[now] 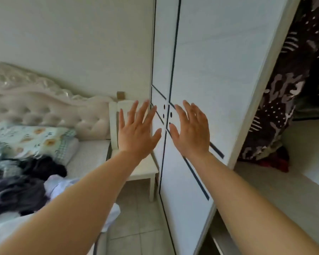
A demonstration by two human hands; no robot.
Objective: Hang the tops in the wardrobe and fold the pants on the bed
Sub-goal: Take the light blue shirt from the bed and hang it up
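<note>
Head view: left hand [136, 135], right hand [192, 134], straight fingers [143, 112] before wardrobe door [219, 61].

Nothing legible here; no text, label, brand, number or sign can be read.

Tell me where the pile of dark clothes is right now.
In the head view, the pile of dark clothes lies on the bed at the far left, next to the flower-print pillow and beside a white garment.
</note>
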